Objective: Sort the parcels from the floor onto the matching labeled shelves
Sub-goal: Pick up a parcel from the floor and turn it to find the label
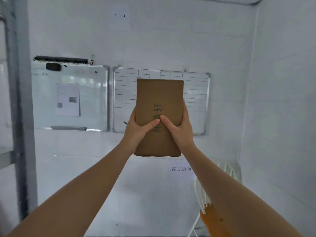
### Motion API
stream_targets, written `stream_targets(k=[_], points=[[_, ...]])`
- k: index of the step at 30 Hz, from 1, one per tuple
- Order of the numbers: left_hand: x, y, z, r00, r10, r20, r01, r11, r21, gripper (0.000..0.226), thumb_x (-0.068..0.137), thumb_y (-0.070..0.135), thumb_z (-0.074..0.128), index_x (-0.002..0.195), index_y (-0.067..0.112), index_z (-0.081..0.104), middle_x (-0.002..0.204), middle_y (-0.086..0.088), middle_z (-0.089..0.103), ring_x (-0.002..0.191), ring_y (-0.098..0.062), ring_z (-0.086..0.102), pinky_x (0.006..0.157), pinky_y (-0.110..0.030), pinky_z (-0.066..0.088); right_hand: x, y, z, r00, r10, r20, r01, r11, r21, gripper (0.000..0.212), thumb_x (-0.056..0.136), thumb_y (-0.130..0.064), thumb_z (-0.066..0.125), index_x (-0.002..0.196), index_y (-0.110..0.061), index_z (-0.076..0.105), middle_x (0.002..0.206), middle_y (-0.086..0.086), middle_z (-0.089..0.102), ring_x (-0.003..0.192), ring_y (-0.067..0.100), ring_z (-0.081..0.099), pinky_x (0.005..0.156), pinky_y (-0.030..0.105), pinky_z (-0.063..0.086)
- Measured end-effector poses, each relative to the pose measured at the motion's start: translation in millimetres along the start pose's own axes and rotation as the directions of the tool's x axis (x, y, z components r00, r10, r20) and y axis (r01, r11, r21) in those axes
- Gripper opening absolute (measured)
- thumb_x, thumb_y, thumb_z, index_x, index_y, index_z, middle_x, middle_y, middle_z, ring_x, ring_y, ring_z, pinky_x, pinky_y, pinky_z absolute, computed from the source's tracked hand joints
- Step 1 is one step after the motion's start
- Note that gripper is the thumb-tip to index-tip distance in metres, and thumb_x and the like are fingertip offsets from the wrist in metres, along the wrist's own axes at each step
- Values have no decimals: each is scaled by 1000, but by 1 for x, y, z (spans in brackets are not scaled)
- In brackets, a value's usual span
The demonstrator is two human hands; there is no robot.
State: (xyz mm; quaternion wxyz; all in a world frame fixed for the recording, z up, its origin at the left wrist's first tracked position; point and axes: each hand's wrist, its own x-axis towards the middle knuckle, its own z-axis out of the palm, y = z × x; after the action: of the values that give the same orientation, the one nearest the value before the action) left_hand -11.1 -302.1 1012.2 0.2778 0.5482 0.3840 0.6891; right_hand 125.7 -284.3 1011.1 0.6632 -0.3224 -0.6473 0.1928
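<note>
A brown cardboard parcel (159, 100) with dark handwritten characters on its face is held upright at arm's length in front of the white wall. My left hand (139, 130) grips its lower left edge, thumb across the front. My right hand (177, 129) grips the lower right edge, its thumb meeting the other near the middle of the writing. A white paper label reading "1 - 3" (120, 15) hangs high on the wall, and another paper label with printed characters (181, 169) hangs lower, just below the parcel.
Two whiteboards hang on the wall: a glossy one (70, 96) at left and a gridded one (195, 100) behind the parcel. A grey metal shelf upright (20, 108) runs down the left edge. A white and orange chair (210, 211) stands at lower right.
</note>
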Motion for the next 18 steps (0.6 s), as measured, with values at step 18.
stream_targets(k=[18], points=[[-2, 12, -51, 991, -69, 116, 79, 993, -83, 66, 69, 32, 73, 128, 25, 46, 122, -2, 62, 100, -18, 63, 74, -28, 52, 10, -14, 5, 886, 342, 314, -400, 905, 143, 113, 45, -86, 53, 138, -24, 44, 131, -1, 57, 122, 20, 52, 101, 42, 42]])
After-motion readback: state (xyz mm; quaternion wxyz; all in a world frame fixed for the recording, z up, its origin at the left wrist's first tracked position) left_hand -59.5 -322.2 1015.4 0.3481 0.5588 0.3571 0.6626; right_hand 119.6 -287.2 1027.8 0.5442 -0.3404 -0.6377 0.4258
